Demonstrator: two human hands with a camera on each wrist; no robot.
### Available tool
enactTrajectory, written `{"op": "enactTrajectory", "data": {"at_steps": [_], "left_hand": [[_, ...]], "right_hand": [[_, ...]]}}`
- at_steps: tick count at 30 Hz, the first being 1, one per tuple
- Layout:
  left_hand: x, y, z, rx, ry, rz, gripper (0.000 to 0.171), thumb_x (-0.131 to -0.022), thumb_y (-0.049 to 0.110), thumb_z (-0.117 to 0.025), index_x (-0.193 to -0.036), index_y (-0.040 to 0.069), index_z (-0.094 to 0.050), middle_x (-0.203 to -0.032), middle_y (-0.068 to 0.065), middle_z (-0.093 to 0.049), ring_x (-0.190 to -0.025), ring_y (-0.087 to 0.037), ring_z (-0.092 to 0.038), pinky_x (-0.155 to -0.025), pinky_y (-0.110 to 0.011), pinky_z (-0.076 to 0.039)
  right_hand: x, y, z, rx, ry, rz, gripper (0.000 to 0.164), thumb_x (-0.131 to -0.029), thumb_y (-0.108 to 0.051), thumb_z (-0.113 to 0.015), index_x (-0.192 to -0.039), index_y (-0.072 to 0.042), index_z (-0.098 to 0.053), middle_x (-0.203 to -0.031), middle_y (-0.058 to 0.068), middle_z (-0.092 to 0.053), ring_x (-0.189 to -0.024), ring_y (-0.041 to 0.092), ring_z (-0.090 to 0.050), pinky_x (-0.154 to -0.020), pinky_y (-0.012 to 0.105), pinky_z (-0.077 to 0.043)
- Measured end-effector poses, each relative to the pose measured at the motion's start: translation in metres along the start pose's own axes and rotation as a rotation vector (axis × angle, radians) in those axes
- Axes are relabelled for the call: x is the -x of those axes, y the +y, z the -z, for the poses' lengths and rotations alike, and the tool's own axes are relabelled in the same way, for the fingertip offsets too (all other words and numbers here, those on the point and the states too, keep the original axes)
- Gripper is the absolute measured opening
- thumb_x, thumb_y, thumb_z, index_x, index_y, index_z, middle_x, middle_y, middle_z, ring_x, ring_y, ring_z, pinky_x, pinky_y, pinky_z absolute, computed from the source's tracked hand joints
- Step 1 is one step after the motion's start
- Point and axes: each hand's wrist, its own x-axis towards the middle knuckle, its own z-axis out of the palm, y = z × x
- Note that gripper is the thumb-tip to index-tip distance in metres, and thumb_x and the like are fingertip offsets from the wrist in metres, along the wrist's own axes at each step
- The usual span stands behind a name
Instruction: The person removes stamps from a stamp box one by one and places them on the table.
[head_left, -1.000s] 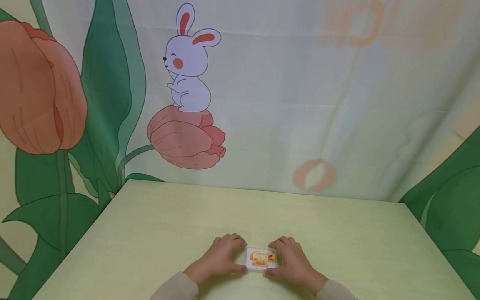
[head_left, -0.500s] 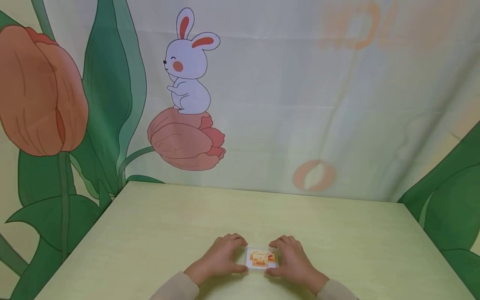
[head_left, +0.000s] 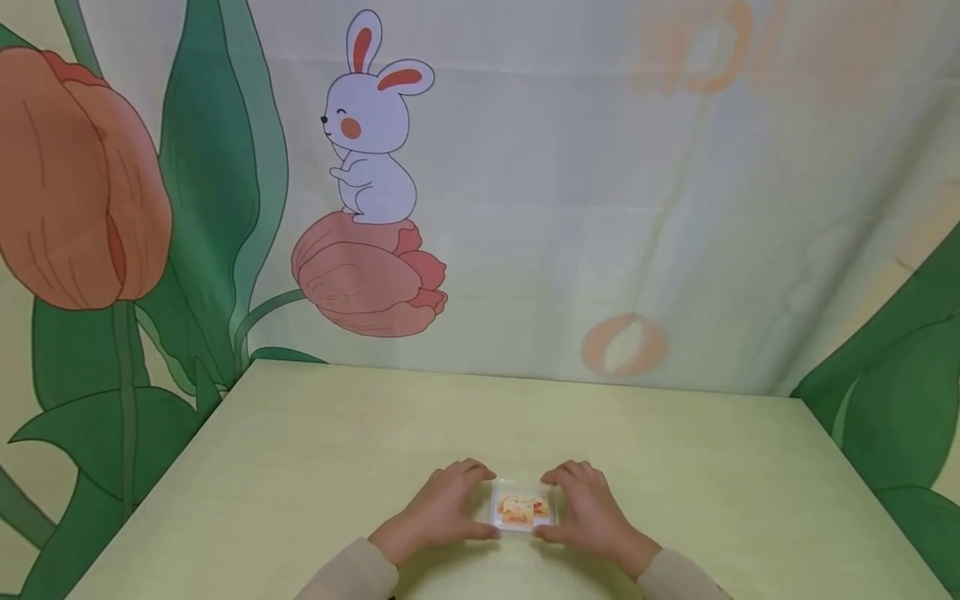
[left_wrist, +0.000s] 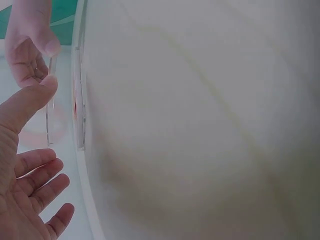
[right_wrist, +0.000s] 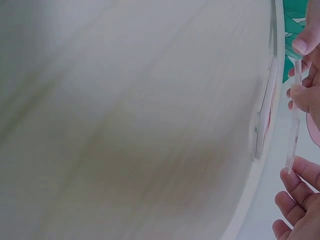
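Observation:
My left hand (head_left: 446, 504) and my right hand (head_left: 588, 504) hold a thin clear plastic cover (left_wrist: 49, 117) between them, thumbs at the near edge and fingers at the far edge. The right wrist view shows this cover (right_wrist: 293, 137) raised off the table with a gap beneath. Below it on the tabletop lies a flat clear case (left_wrist: 79, 105) with a printed insert. From the head, the orange and yellow picture (head_left: 517, 509) on the insert shows through between both hands.
The pale yellow-green table (head_left: 337, 450) reaches back to a fabric backdrop (head_left: 525, 208) printed with a white rabbit (head_left: 375, 158) and tulips. Large green leaves (head_left: 900, 400) hang at the right side.
The clear cover has come up off the case, with both hands rising slightly. The case with its picture stays on the table. The head view shifts a little.

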Motion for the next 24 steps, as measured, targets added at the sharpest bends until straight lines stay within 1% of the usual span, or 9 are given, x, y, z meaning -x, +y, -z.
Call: {"op": "enactTrajectory", "data": {"at_steps": [10, 15, 19, 22, 24], "left_hand": [[0.001, -0.001, -0.001, -0.022, 0.006, 0.007, 0.070, -0.067, 0.042, -0.083, -0.122, 0.006, -0.058, -0.120, -0.007, -0.058, -0.111, -0.026, -0.054, -0.090, -0.046, -0.043], [0.002, -0.005, -0.003, -0.009, 0.000, 0.015, 0.071, -0.067, 0.042, -0.083, -0.122, 0.006, -0.057, -0.120, -0.007, -0.058, -0.112, -0.027, -0.053, -0.091, -0.047, -0.043], [0.003, -0.006, -0.003, 0.011, 0.002, 0.017, 0.071, -0.067, 0.042, -0.083, -0.123, 0.006, -0.057, -0.119, -0.006, -0.058, -0.111, -0.026, -0.052, -0.091, -0.047, -0.043], [0.003, -0.005, -0.003, 0.014, 0.002, 0.014, 0.071, -0.067, 0.043, -0.083, -0.123, 0.007, -0.057, -0.119, -0.006, -0.058, -0.111, -0.026, -0.052, -0.090, -0.046, -0.043], [0.003, -0.004, -0.002, 0.010, 0.001, 0.015, 0.072, -0.067, 0.043, -0.083, -0.123, 0.007, -0.057, -0.119, -0.006, -0.058, -0.111, -0.026, -0.052, -0.090, -0.046, -0.042]], "right_hand": [[0.001, 0.004, 0.007, 0.047, 0.034, -0.005, 0.060, -0.058, -0.037, -0.087, -0.103, -0.005, -0.064, -0.098, 0.002, -0.060, -0.094, 0.021, -0.052, -0.084, 0.043, -0.040], [0.002, 0.004, 0.011, 0.041, 0.014, -0.030, 0.059, -0.060, -0.038, -0.086, -0.103, -0.006, -0.064, -0.100, 0.002, -0.061, -0.096, 0.022, -0.052, -0.085, 0.044, -0.040], [0.002, 0.003, 0.015, 0.014, -0.007, -0.074, 0.059, -0.061, -0.038, -0.086, -0.104, -0.005, -0.064, -0.102, 0.003, -0.061, -0.098, 0.023, -0.052, -0.087, 0.046, -0.039], [0.003, 0.005, 0.017, -0.013, -0.003, -0.124, 0.058, -0.060, -0.035, -0.087, -0.104, -0.004, -0.065, -0.103, 0.003, -0.061, -0.099, 0.023, -0.052, -0.089, 0.047, -0.037], [0.003, 0.008, 0.018, -0.019, 0.004, -0.140, 0.058, -0.060, -0.033, -0.088, -0.104, -0.004, -0.065, -0.102, 0.002, -0.061, -0.099, 0.023, -0.052, -0.089, 0.047, -0.037]]}}
